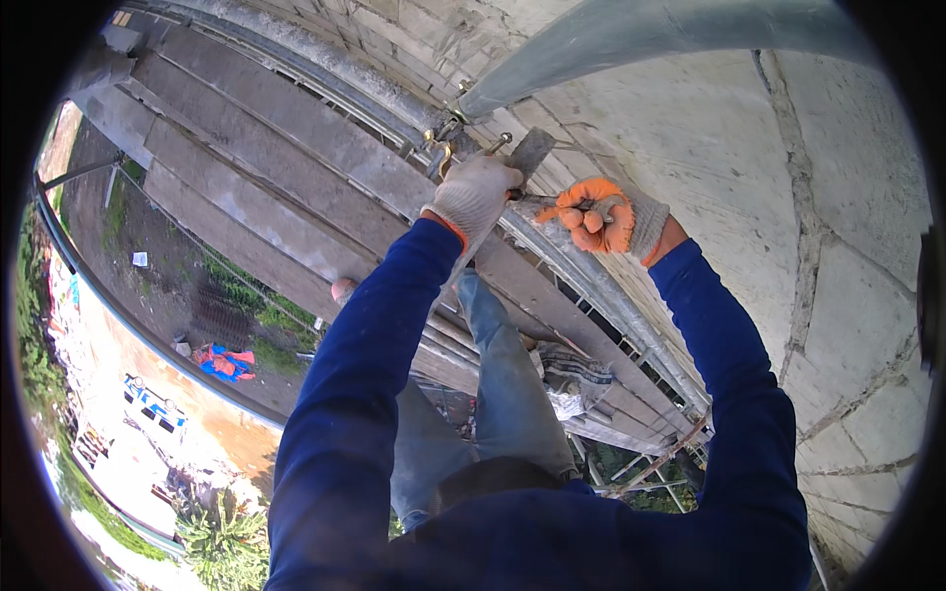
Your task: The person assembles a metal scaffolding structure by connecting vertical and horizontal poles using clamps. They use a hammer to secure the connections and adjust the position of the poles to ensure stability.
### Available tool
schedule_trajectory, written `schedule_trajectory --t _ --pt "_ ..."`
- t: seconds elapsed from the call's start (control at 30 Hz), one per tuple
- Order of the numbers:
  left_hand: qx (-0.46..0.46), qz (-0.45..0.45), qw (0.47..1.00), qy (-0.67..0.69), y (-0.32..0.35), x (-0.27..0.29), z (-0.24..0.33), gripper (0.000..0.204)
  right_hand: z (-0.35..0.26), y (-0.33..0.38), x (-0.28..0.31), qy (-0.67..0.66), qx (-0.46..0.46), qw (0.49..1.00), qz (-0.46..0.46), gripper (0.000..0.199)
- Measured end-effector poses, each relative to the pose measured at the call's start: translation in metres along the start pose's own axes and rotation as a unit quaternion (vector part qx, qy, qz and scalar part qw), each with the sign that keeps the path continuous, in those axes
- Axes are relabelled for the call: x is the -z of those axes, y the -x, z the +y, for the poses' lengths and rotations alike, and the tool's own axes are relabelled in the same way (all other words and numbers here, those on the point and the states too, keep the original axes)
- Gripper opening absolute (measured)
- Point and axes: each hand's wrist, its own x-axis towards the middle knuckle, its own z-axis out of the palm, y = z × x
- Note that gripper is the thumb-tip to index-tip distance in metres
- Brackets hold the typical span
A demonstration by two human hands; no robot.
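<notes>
Both gloved hands close at the scaffold clamp: left hand wraps the wrench, right hand steadies its handle; firm, square turning looks wise.

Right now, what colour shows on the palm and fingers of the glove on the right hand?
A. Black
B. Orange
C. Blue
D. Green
B: the right hand wears a grey knit glove whose palm and fingers are coated orange, closed around a metal tool beside the left hand.
</notes>
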Motion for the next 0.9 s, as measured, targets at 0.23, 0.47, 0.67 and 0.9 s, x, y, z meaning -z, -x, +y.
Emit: schedule_trajectory --t 0.23,0.47,0.67,0.9 --pt "0.025 -0.02 0.999 0.003 0.0 -0.001 -0.008 0.019 0.079 -0.023 -0.094 0.11 -0.066 0.973 0.194 0.022" --pt "-0.027 -0.001 1.0 0.009 -0.006 -0.011 -0.009 0.027 0.172 -0.177 0.003 -0.097 0.147 0.912 0.369 0.019" --pt "0.028 -0.025 0.999 0.022 0.007 -0.001 -0.006 0.03 0.197 -0.155 0.016 -0.225 0.185 0.895 0.337 0.003" --pt "0.077 0.164 0.965 0.19 0.037 -0.059 0.0 0.038 0.139 -0.048 -0.024 0.166 0.295 0.842 0.42 0.038"
